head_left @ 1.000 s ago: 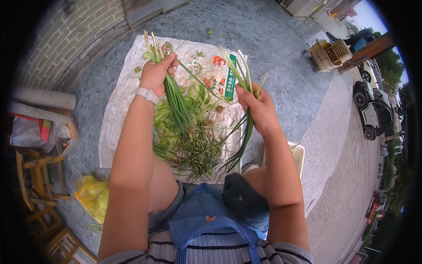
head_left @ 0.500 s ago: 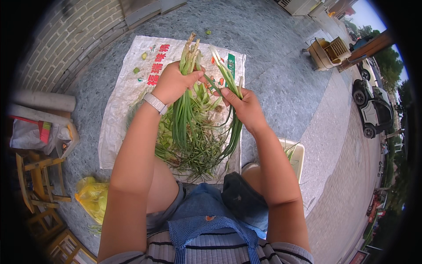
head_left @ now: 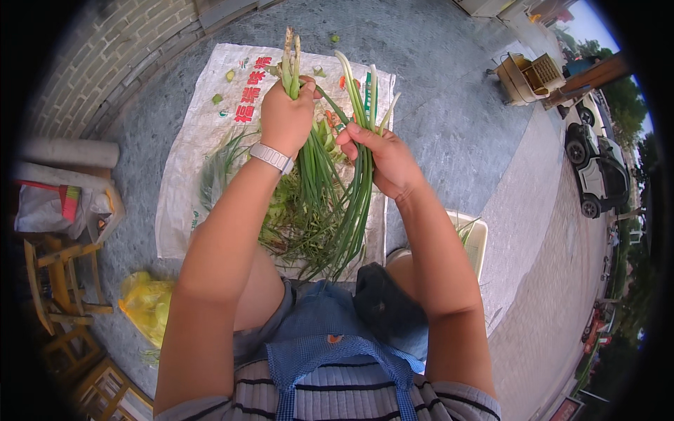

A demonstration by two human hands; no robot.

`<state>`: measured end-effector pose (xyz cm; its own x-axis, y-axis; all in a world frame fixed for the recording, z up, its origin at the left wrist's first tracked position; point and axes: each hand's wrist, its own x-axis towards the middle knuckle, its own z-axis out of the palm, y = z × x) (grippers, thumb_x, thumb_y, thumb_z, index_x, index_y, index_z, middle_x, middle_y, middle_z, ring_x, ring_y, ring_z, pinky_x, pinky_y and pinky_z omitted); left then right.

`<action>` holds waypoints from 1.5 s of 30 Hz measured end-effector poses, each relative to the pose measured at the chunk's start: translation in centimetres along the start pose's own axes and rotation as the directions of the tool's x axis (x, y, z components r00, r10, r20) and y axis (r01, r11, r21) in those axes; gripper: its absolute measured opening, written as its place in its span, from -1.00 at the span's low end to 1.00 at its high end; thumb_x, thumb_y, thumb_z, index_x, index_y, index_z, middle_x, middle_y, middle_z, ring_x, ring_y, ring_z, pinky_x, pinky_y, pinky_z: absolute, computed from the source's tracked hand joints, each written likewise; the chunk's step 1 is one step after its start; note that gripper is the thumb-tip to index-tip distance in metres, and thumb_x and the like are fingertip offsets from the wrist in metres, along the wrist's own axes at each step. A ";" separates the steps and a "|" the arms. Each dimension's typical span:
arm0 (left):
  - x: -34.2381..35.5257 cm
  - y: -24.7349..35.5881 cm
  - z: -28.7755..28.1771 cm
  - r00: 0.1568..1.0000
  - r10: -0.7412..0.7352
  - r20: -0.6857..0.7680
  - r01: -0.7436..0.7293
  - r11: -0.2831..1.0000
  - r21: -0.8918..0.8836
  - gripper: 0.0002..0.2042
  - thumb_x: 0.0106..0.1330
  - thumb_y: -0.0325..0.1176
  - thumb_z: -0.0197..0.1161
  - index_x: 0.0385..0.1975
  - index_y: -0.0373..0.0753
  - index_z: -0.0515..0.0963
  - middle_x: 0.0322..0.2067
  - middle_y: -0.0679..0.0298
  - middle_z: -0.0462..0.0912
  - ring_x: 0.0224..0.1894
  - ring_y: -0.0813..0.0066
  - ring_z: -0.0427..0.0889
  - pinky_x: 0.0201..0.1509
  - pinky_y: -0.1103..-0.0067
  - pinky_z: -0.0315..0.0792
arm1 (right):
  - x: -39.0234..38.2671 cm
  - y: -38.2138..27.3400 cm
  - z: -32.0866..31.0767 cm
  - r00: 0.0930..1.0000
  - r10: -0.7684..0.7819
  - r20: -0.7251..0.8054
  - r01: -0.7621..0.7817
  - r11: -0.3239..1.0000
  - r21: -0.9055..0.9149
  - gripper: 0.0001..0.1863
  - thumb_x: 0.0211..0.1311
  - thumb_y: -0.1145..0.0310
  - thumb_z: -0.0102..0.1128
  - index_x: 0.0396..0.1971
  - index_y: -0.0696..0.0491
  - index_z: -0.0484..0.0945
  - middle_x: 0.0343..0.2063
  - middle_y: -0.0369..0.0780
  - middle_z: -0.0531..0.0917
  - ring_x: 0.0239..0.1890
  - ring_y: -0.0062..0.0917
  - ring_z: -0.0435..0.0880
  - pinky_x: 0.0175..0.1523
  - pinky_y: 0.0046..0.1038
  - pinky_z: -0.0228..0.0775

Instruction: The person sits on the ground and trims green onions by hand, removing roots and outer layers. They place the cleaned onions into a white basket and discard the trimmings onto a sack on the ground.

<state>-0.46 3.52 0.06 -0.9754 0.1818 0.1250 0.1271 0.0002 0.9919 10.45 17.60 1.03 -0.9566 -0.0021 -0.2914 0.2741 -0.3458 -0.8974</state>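
My left hand, with a pale watch on its wrist, grips an upright bunch of scallions with yellowish, ragged stem ends; long green leaves hang below it. Just to the right, my right hand is closed on scallions with clean white stems, their leaves drooping downward. A green strand runs between the two hands. Beneath lies a white woven sack spread on the ground, carrying a pile of loose green leaves and trimmings.
A pale plastic tub sits by my right leg, a yellow bag by my left. Wooden stools, a rolled bundle and a brick wall are on the left. A beige cart and parked white vehicles are at right.
My left hand has moved right, closer to my right hand, still holding its bunch. My right hand has shifted slightly left and up lately, and the two bunches are now side by side.
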 end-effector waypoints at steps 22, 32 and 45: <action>-0.3 1.6 -1.9 0.815 0.122 0.567 -0.278 0.940 0.196 -0.81 0.25 -0.33 0.19 -0.29 -0.31 0.61 -0.49 0.27 0.61 -0.46 0.51 0.52 -0.31 0.52 0.40 | -0.4 -1.3 -1.9 1.000 0.009 0.013 -0.010 0.999 0.050 -0.71 0.31 0.25 0.03 -0.45 0.14 0.59 -0.66 -0.38 0.42 -0.57 -0.70 0.31 -0.43 -0.65 0.14; 0.7 0.6 -2.2 0.982 -0.128 0.139 0.137 0.989 -0.050 -0.81 0.26 -0.28 0.24 -0.28 -0.27 0.60 -0.47 0.42 0.53 -0.54 0.66 0.32 -0.43 0.70 0.28 | -0.8 -0.5 -0.4 0.995 -0.075 0.070 0.092 0.952 -0.293 -0.71 0.32 0.21 0.09 -0.40 0.09 0.67 -0.63 -0.38 0.51 -0.47 -0.71 0.44 -0.22 -0.64 0.27; 0.4 1.5 -2.6 0.752 -0.212 0.624 0.578 0.667 -0.470 -0.63 0.44 -0.15 0.00 0.03 -0.32 0.47 -0.13 0.27 0.55 -0.27 0.60 0.47 -0.17 0.62 0.44 | -0.7 0.9 1.9 0.943 -0.280 -0.179 0.225 0.934 -0.277 -0.81 0.30 0.33 0.18 -0.24 0.14 0.59 -0.47 -0.35 0.62 -0.44 -0.75 0.51 -0.32 -0.63 0.36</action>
<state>-1.12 1.06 1.63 -0.6482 0.7501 -0.1310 -0.5636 -0.3569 0.7450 11.15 15.55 1.02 -0.9614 0.2624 -0.0828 0.0685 -0.0632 -0.9956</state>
